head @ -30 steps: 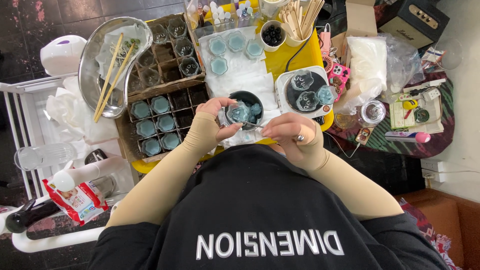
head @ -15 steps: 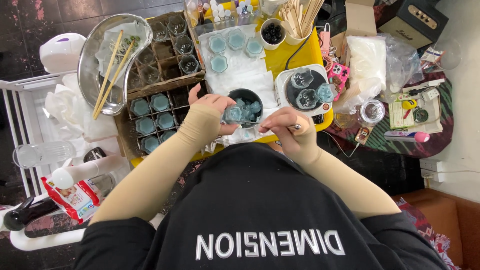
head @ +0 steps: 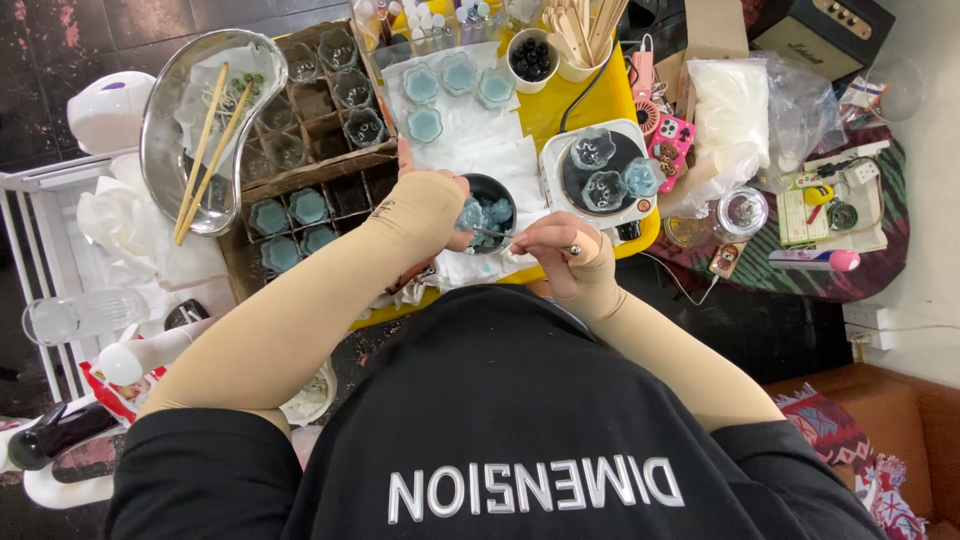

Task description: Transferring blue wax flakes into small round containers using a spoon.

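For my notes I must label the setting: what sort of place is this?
Probably a small home craft bench for candle or jelly making: a yellow table, a wooden crate of little glass cups, and a small hot plate warming cups.

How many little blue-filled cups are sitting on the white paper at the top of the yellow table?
4. On the white paper, three sit in a row along the top: one, one, one. The fourth sits below the first. None looks hidden.

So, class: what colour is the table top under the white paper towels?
Bright yellow table top, seen best in the head view, beside the small white hotplate.
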